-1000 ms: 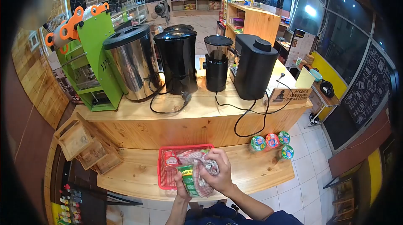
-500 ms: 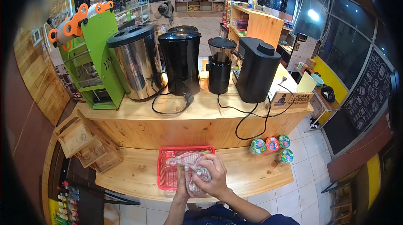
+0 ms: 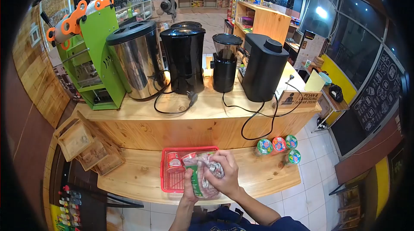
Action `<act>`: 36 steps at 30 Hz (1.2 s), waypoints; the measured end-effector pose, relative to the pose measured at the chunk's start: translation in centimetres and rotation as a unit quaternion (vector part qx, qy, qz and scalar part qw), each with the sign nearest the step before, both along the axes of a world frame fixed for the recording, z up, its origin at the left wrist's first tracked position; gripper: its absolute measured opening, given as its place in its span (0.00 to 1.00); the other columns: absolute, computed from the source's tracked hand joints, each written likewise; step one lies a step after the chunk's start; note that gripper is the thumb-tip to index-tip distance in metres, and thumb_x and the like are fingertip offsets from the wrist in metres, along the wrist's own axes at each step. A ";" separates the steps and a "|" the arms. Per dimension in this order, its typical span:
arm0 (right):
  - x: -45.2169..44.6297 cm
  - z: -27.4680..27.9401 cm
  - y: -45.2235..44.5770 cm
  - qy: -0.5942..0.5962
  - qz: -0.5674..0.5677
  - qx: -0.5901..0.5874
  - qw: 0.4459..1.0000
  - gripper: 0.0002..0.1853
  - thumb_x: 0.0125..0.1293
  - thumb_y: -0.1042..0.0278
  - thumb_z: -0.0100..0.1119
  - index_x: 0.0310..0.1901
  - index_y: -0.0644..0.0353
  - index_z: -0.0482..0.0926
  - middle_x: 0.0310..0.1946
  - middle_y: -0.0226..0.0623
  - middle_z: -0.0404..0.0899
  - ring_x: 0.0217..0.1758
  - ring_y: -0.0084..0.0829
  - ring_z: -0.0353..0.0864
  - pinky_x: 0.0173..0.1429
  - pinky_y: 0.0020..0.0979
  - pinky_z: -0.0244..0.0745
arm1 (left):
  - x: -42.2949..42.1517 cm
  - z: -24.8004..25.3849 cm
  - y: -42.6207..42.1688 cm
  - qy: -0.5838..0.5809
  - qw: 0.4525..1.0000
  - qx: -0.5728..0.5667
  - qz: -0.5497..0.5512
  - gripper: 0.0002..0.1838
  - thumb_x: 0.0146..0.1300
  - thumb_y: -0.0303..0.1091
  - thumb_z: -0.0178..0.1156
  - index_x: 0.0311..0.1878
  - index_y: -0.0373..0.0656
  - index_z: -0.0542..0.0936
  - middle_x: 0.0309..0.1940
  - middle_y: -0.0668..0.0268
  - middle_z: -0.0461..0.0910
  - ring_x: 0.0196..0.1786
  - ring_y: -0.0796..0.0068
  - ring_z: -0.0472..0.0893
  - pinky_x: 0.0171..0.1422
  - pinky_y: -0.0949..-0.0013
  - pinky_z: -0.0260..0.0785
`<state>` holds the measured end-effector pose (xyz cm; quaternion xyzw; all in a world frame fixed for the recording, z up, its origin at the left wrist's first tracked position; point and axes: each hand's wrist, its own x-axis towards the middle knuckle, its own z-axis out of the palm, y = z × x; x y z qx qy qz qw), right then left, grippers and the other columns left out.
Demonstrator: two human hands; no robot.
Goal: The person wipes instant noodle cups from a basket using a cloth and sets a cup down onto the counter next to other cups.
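Note:
My left hand [image 3: 188,190] is closed around the side of a green printed package [image 3: 195,180], held up over the near side of a red plastic basket [image 3: 163,173]. A crumpled pale checked cloth [image 3: 212,182] is bunched in my right hand [image 3: 227,173], pressed against the package and covering much of it. The cloth hides whether it is a cup or a pouch. Inside the basket, left of my hands, lies a red-and-white cup [image 3: 174,162].
Several lidded cups [image 3: 278,144] stand at the right of the lower wooden shelf [image 3: 254,175]. On the counter above are a green cup sealer [image 3: 98,58], a steel canister [image 3: 137,63], black machines [image 3: 185,60] and loose cords. Wooden crates [image 3: 86,145] lean at left.
The cloth and my right hand have shifted slightly right, uncovering the green printed side of the package. My left hand still grips it. The camera view has moved slightly.

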<state>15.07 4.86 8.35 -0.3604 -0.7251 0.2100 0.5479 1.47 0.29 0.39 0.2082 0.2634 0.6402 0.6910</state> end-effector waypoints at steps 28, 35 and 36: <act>0.7 -0.2 0.4 -0.011 0.007 0.001 1.000 0.17 0.51 0.71 0.74 0.43 0.59 0.81 0.45 0.46 0.78 0.47 0.46 0.82 0.50 0.41 0.79 | 0.6 0.4 -0.7 0.044 0.998 -0.031 0.037 0.44 0.71 0.71 0.47 0.72 0.39 0.70 0.65 0.57 0.78 0.65 0.62 0.79 0.73 0.56 0.70; 0.3 -2.8 -2.4 -0.036 0.019 -0.004 0.999 0.18 0.51 0.66 0.76 0.44 0.57 0.82 0.46 0.46 0.78 0.48 0.46 0.82 0.51 0.42 0.79 | -0.8 -1.6 0.3 -0.019 0.998 -0.003 0.055 0.41 0.72 0.69 0.47 0.69 0.41 0.73 0.60 0.59 0.80 0.60 0.64 0.81 0.68 0.57 0.74; 0.1 -3.6 -3.6 -0.041 0.029 -0.012 0.999 0.18 0.51 0.64 0.76 0.44 0.56 0.82 0.47 0.45 0.79 0.49 0.47 0.82 0.52 0.43 0.78 | -1.4 -1.1 0.4 -0.017 0.997 -0.002 0.071 0.39 0.72 0.69 0.48 0.67 0.41 0.74 0.57 0.60 0.82 0.57 0.66 0.83 0.64 0.59 0.76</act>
